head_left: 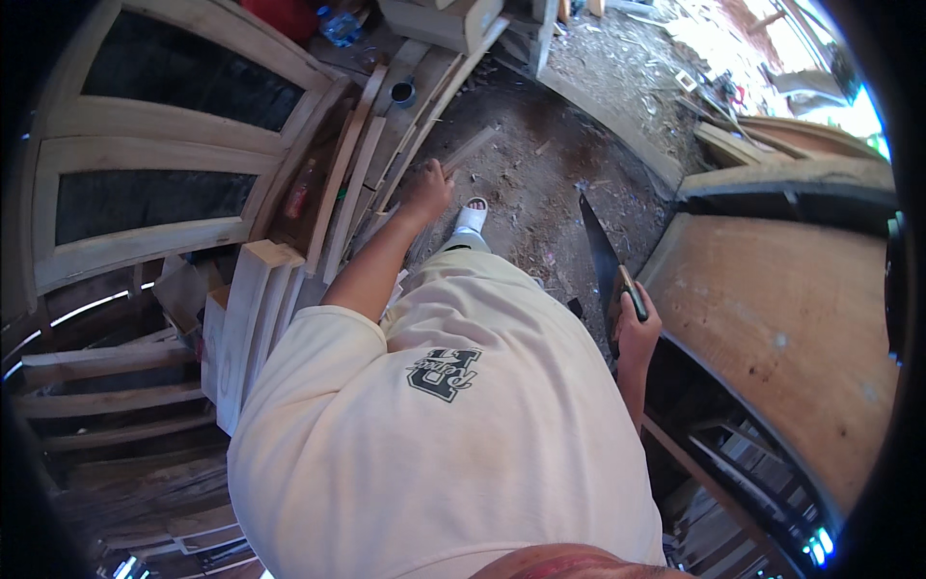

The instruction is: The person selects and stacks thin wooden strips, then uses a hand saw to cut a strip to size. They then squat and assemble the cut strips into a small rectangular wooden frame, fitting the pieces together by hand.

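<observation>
My right hand (638, 326) is closed round the dark handle of a handsaw (600, 249), out at my right side. The saw's long blade points forward over the dirt floor, its tip farthest from me. Ahead and to the left, my left hand (426, 193) is closed on a short wooden strip (473, 146), which sticks out forward and to the right from the fingers. That hand is beside the long boards of a low bench (421, 108). Below it, my foot in a white sandal (472, 214) stands on the floor.
Framed panels (159, 145) lean at the left, near stacked timber (253, 314). A dark cup (403, 94) stands on the bench, with a clear bottle (339, 27) behind. A large wooden panel (772, 328) fills the right side. A low sill (617, 130) crosses the floor ahead.
</observation>
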A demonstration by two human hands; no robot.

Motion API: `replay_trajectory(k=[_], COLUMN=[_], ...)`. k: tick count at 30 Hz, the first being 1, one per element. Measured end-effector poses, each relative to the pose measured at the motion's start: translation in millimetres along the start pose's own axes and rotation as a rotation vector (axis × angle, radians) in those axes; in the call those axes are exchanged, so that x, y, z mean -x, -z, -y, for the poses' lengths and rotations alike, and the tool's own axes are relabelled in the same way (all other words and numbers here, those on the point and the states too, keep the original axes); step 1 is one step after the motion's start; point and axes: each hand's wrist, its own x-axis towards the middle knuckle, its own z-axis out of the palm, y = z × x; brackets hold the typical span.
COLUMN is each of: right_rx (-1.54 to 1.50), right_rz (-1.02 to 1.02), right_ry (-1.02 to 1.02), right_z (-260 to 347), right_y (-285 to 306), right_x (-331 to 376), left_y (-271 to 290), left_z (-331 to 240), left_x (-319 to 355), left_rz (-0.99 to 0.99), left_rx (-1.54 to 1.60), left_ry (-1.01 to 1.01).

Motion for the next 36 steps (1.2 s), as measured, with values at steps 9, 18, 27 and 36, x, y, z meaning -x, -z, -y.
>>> replay_trajectory(k=[9,18,27,36], right_rx=[0.029,0.085,0.271,0.336], right_rz=[0.001,-0.073,-0.024,0.018], right_ry=[-0.104,-0.189,-0.116,-0.114], right_z=[27,61,77,81], right_y=[-82,-124,-173,-192], right_x=[-20,-5,-12,-22], left_y=[-10,-22,-64,-53], left_z=[110,149,231,257], left_x=[-93,-107,-87,-83], left_rz=[0.17,0.219,0.08,0.184], left_rx=[0.046,-0.214,-0.437,-0.595], left_ry=[0.122,0.052,0.053,0.127])
